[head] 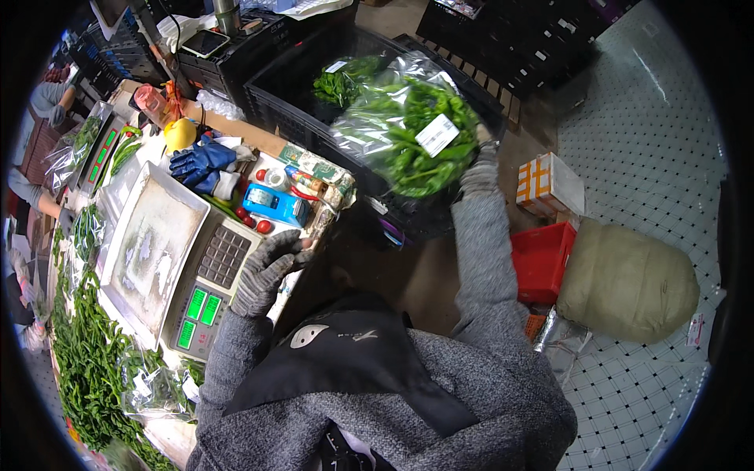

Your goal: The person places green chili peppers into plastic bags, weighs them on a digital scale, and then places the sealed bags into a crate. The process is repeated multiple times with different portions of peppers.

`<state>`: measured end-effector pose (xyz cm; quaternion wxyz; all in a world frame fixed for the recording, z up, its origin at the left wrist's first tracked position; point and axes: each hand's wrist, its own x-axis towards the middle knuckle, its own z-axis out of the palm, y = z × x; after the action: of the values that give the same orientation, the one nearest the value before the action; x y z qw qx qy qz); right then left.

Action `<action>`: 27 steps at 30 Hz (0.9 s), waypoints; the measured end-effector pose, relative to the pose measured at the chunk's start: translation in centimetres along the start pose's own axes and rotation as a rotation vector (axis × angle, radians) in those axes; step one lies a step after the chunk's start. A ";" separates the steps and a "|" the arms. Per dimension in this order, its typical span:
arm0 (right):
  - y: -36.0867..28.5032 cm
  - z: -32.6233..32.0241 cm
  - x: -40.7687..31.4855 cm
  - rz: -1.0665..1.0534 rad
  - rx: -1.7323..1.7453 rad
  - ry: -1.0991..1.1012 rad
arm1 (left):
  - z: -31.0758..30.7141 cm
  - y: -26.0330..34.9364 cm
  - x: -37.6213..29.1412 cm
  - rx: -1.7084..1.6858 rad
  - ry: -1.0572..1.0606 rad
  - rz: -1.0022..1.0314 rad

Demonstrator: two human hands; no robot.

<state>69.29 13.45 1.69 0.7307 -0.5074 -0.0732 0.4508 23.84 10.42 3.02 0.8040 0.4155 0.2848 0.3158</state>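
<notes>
My right hand (484, 147), in a grey fingerless glove, holds the right edge of a clear plastic bag of green peppers (412, 129) that bears a white label. The bag is over a black plastic crate (283, 112), where another labelled bag of greens (344, 82) lies. My left hand (277, 259), gloved alike, is at the table edge beside the keypad of a digital scale (224, 256), fingers bent and apart, with nothing seen in it. The scale's metal tray (156, 253) holds no goods. A blue tape dispenser (275, 204) stands just beyond the left hand.
Loose green peppers (88, 353) cover the near left table. Blue rubber gloves (203, 165) and small tomatoes (264, 226) lie beyond the scale. Co-workers' hands (65, 221) are at far left. A red crate (542, 259), a foam box (551, 182) and a green bundle (630, 282) stand right.
</notes>
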 end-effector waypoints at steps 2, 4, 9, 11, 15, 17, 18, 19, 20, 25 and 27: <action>-1.0 1.1 0.6 -0.095 0.005 0.235 | -0.7 -0.6 -1.0 -0.036 0.114 -0.003; -1.0 -0.2 3.8 -0.089 -0.080 0.312 | -1.1 -1.2 -1.8 -0.077 0.199 -0.030; 4.4 -4.0 8.2 0.285 -0.470 0.045 | -2.1 -3.9 -3.2 -0.216 0.361 -0.127; 4.8 -5.3 9.2 0.432 -0.642 0.157 | -1.9 -4.4 -3.1 -0.147 0.395 -0.158; 3.1 -7.3 10.9 0.370 -1.453 -0.117 | -0.4 -4.1 -1.7 0.035 0.352 -0.185; 4.6 -10.0 16.0 0.363 -1.892 -0.264 | 1.1 -3.0 -0.6 -0.207 0.403 -0.306; 5.4 -9.0 17.8 0.401 -1.987 -0.202 | 1.5 -2.8 -0.3 -0.216 0.398 -0.313; 5.4 -9.5 18.5 0.424 -1.779 0.101 | 1.5 -3.0 0.0 -0.209 0.384 -0.295; 5.3 -10.0 19.2 0.372 -1.537 0.393 | 1.5 -3.2 0.2 -0.202 0.368 -0.278; 8.4 -7.5 17.9 0.502 -1.208 0.169 | 2.1 -4.2 1.2 -0.136 0.331 -0.242; 10.0 -8.4 20.1 0.452 -1.171 0.279 | 2.9 -3.8 2.0 -0.159 0.355 -0.326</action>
<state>79.90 23.28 -17.37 0.2225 -0.8791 -0.1028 0.4089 28.26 8.75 0.86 0.8118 0.2378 0.4590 0.2716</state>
